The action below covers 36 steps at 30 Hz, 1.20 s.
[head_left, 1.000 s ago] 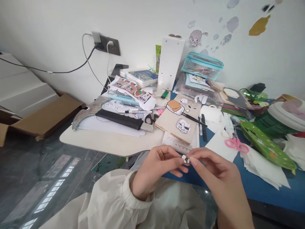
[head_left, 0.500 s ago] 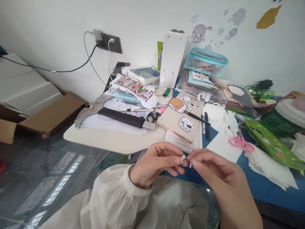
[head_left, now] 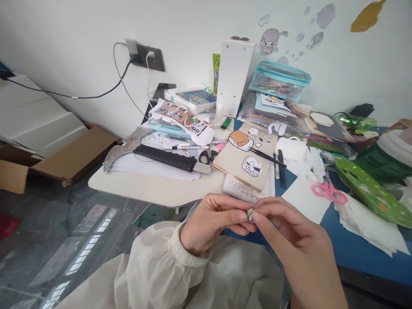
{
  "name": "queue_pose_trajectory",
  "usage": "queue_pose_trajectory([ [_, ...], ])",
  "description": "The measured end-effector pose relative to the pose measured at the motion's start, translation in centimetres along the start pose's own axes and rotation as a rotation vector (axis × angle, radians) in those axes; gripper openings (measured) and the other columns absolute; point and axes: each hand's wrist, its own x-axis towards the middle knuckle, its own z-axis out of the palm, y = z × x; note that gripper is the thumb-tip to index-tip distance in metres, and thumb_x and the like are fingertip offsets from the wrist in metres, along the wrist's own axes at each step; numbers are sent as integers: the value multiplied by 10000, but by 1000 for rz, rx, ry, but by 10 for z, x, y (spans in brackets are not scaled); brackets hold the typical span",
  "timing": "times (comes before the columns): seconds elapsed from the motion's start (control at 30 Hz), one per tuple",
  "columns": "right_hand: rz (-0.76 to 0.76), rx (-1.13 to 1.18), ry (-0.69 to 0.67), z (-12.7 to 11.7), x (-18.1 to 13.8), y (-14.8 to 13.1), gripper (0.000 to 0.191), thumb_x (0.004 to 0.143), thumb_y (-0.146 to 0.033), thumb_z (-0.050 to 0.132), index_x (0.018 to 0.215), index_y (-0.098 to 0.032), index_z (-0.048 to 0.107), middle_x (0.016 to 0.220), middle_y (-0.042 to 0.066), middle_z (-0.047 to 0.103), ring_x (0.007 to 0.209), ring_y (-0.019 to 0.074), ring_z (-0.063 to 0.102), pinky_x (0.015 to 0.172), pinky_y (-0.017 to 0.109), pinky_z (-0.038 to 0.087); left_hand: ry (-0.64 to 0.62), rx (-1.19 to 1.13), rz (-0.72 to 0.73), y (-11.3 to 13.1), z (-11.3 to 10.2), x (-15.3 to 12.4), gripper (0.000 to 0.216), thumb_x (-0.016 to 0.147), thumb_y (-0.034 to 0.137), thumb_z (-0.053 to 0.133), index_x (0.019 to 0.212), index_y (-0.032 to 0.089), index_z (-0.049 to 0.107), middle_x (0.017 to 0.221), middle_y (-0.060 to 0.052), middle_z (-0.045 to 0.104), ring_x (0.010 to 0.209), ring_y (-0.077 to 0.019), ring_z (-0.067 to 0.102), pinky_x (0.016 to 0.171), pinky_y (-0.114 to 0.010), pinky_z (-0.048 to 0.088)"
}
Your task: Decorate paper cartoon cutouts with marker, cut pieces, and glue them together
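My left hand [head_left: 212, 221] and my right hand [head_left: 286, 234] meet in front of me, just below the table's near edge. Both pinch a tiny white paper cutout [head_left: 249, 213] with a dark outline between thumb and fingertips. My left arm wears a cream sleeve [head_left: 154, 266]. Just beyond my hands a tan board [head_left: 231, 165] lies on the table, with a white character cutout [head_left: 252, 166] and an orange-topped cutout [head_left: 238, 140] on it.
The blue table [head_left: 354, 251] is crowded: pink scissors [head_left: 330, 192], white paper sheets [head_left: 370, 225], a green dotted tray [head_left: 370, 189], black pens [head_left: 281, 163], a teal pouch [head_left: 279, 81], a white upright box [head_left: 232, 79]. A black-handled paper cutter [head_left: 167, 158] lies left. A cardboard box [head_left: 71, 154] sits on the floor.
My fingertips have drawn closer together around the small cutout, which has turned slightly. The view has shifted a little; the hands stay in the same place.
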Motion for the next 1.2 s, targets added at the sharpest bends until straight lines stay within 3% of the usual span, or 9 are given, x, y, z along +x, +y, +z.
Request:
queue_pose_trajectory([
  [0.3,-18,-24,28,1,0,1,149,855,-317,632,715,-265,637,829,-6,637,770,127,605,580,148,499,17,-5,2,1,5,0,168,673,251,833,819,191,774,688,-27,750,587,-90,705,553,-96,555],
  [0.57,-57,-64,101,5,-1,1,143,847,-300,637,718,-239,640,814,24,646,751,160,595,537,205,480,131,2,-62,2,8,2,289,571,314,881,787,155,774,609,-28,723,523,-89,672,506,-109,523],
  [0.87,-54,-77,168,9,-4,5,128,840,-303,646,723,-255,630,819,7,652,778,165,596,514,208,456,190,35,-59,-1,10,3,343,541,337,891,800,146,772,626,-25,722,572,-105,676,572,-155,538],
  [1.2,-130,-127,186,11,-7,10,58,846,-246,643,798,-256,612,887,-3,637,841,153,602,672,238,486,192,109,34,-2,11,3,187,632,269,852,780,183,777,677,-32,748,590,-108,686,587,-164,554],
])
